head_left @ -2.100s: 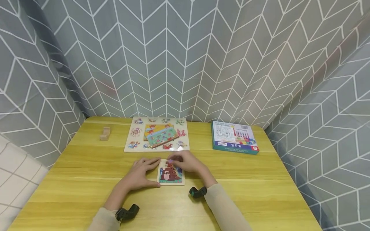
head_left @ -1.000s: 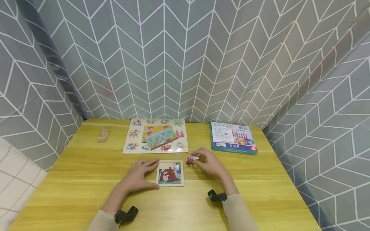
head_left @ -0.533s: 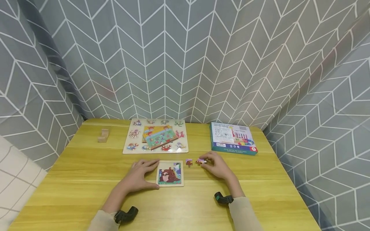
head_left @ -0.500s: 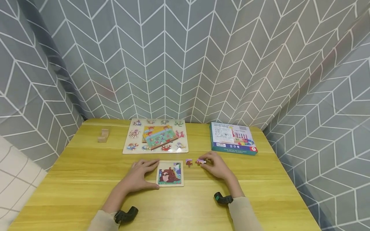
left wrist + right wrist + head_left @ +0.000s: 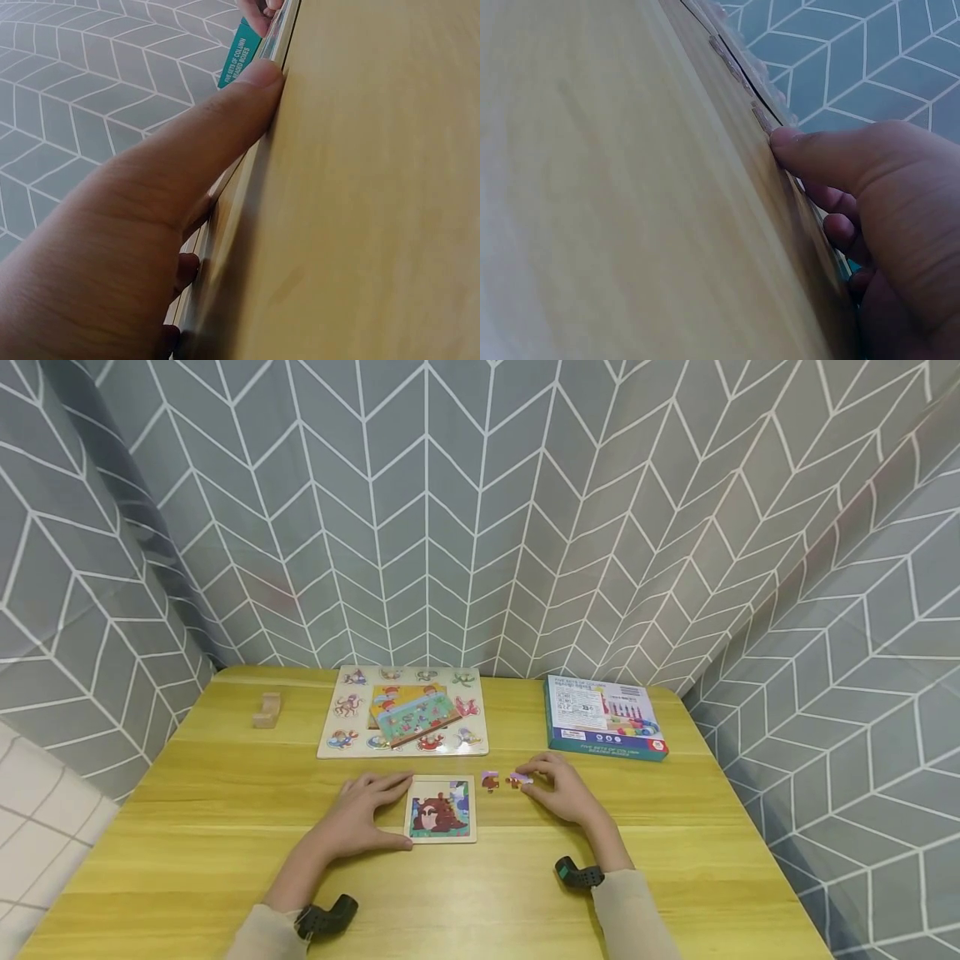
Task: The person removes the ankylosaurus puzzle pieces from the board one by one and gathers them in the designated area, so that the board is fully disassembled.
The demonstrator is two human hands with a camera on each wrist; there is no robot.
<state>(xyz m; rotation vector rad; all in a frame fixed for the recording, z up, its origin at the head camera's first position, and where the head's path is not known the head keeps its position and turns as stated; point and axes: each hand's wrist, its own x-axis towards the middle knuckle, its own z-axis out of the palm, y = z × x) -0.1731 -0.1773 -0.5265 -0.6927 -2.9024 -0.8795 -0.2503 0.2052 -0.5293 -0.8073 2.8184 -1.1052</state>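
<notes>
A small square wooden tray puzzle [image 5: 440, 837] with a brown spiky animal picture lies on the table; bare wood shows in its upper part. My left hand [image 5: 362, 817] rests on the table at its left side, index fingertip by the upper corner and thumb by the lower corner. To the tray's right lies a loose brown and purple puzzle piece [image 5: 490, 782]. A second puzzle piece [image 5: 516, 780] is pinched at its right edge by my right hand [image 5: 558, 789], low at the tabletop. In the right wrist view, my right thumb [image 5: 795, 146] touches that piece.
Behind the tray lies a larger sea-animal board [image 5: 327, 739], with an orange card [image 5: 382, 692] and a green puzzle [image 5: 416, 718] on it. A teal-edged toy box [image 5: 607, 718] stands back right. Light wooden blocks [image 5: 267, 710] sit back left; a patterned curtain [image 5: 450, 527] hangs behind.
My right hand has moved from the tray's top to its right, bringing out two pieces. One has been let go on the table; the other stays pinched. My left hand has kept its place.
</notes>
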